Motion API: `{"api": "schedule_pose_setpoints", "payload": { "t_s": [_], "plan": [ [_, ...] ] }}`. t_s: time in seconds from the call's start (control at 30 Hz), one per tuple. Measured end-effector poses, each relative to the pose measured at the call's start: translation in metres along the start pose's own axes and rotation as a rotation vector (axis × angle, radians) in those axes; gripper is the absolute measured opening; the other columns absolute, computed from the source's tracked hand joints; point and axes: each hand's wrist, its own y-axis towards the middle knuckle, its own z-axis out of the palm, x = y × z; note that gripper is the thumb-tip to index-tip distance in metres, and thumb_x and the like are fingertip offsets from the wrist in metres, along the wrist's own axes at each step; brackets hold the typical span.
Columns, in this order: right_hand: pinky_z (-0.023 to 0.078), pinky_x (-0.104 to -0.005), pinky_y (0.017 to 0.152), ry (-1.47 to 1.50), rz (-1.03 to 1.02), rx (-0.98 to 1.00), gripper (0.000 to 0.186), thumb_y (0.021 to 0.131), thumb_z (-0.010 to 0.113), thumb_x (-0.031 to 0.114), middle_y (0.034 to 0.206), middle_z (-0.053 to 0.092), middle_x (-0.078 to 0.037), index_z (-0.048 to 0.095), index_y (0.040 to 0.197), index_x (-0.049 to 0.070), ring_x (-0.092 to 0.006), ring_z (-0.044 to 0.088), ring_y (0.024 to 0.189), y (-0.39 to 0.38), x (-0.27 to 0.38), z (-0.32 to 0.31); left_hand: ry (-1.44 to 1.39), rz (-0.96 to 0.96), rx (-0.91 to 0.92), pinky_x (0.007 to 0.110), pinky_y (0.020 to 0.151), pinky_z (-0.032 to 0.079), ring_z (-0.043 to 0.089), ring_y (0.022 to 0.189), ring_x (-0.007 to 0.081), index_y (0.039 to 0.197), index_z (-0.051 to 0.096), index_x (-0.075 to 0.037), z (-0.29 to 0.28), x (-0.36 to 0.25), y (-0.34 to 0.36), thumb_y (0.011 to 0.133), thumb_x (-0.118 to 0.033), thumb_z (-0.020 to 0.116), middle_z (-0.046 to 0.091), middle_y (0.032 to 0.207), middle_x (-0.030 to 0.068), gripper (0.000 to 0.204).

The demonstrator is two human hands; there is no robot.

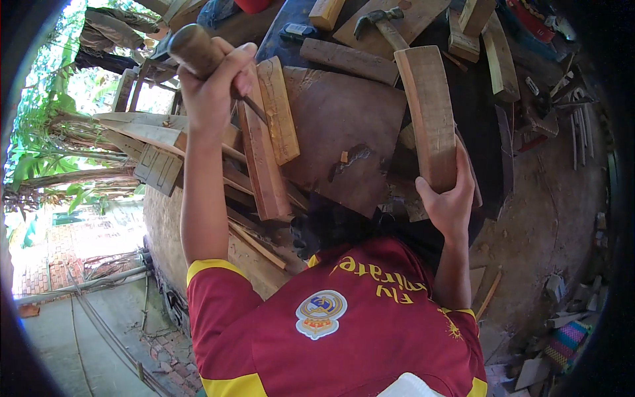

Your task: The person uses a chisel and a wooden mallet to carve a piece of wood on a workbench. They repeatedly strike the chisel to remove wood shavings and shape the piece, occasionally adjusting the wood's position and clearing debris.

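My left hand (215, 86) is raised at the upper left, its fingers wrapped round a chisel. The chisel's thick wooden handle (193, 49) sticks out above the fist, and its thin dark metal shaft (254, 109) slants down to the right, over the upright wooden pieces. On the right, my right hand (450, 198) grips the near end of a thick, slightly curved wooden block (428, 112). The thumb lies on the block's left side and the fingers on its right. Beyond the block's far end lies a claw hammer (387, 30) with a wooden handle.
Wooden beams (264, 159) stand left of a brown board (337, 126) bearing a small wood chip (344, 157). A long wooden piece (349, 61) lies beyond it. More offcuts (501, 56) sit at the far right. Planks (149, 132) jut out at the left.
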Motion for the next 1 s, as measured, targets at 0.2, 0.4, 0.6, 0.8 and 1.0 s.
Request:
{"api": "schedule_pose_setpoints", "payload": {
  "t_s": [0.2,0.4,0.6,0.8,1.0],
  "plan": [
    [0.045,-0.038,0.1,0.024,-0.048,0.04,0.075,0.071,0.066,-0.001,0.125,0.059,-0.019,0.039,0.142,0.004,-0.0283,0.058,0.119,0.003,0.001,0.001,0.486,-0.229,-0.026,0.023,0.045,0.037,0.049,0.046,0.0063,0.064,0.058,-0.006,-0.008,-0.023,-0.013,0.08,-0.015,0.073,0.053,0.054,-0.0023,0.024],
    [0.047,-0.0402,0.098,0.023,-0.022,0.093,0.079,0.071,0.066,-0.002,0.125,0.059,-0.019,0.037,0.144,0.01,-0.032,0.059,0.118,0.003,0.005,0.002,1.123,-0.284,0.166,0.038,0.066,0.052,0.068,0.067,0.0267,0.076,0.068,-0.001,0.015,-0.002,-0.042,0.076,-0.022,0.07,0.065,0.065,0.014,0.021],
    [0.048,-0.0417,0.097,0.006,-0.051,0.098,0.08,0.072,0.065,-0.002,0.126,0.059,-0.019,0.035,0.145,0.011,-0.034,0.059,0.118,0.002,0.002,0.003,1.429,-0.461,0.435,0.044,0.08,0.055,0.068,0.086,0.039,0.099,0.065,0.002,0.041,0.021,-0.066,0.074,-0.013,0.061,0.069,0.094,0.023,0.029],
    [0.047,-0.0422,0.098,0.015,-0.041,0.111,0.079,0.072,0.065,-0.002,0.126,0.058,-0.02,0.035,0.145,0.009,-0.0341,0.059,0.118,0.002,0.002,0.003,1.525,-0.365,0.587,0.046,0.083,0.054,0.065,0.093,0.0406,0.102,0.059,0.003,0.043,0.035,-0.078,0.071,-0.01,0.065,0.064,0.105,0.0281,0.034],
    [0.047,-0.042,0.098,0.0,-0.041,0.1,0.08,0.072,0.066,-0.002,0.126,0.058,-0.02,0.035,0.145,0.009,-0.0336,0.059,0.118,0.001,0.001,0.004,1.468,-0.384,0.669,0.046,0.083,0.054,0.064,0.096,0.0399,0.109,0.06,0.002,0.058,0.022,-0.095,0.07,-0.012,0.066,0.058,0.121,0.0304,0.042]
  ]
}}
